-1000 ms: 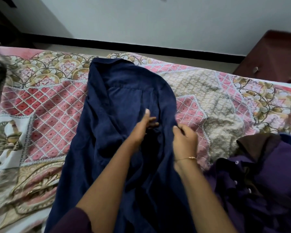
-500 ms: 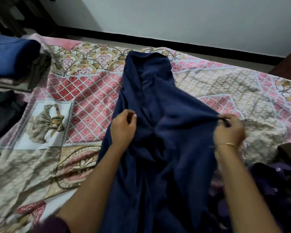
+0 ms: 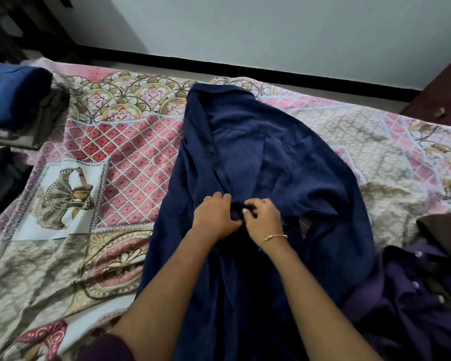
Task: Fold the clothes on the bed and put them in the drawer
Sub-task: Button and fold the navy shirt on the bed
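Both hands, left hand (image 3: 214, 217) and right hand (image 3: 262, 220), meet close together and pinch the placket at mid-front of the navy shirt (image 3: 258, 165) spread collar-away on the bed (image 3: 130, 157), probably aligning its front edges before folding

Patterned bed (image 3: 130, 162) carries navy garment (image 3: 258, 165), purple shirt (image 3: 406, 295), folded pile (image 3: 13, 100)
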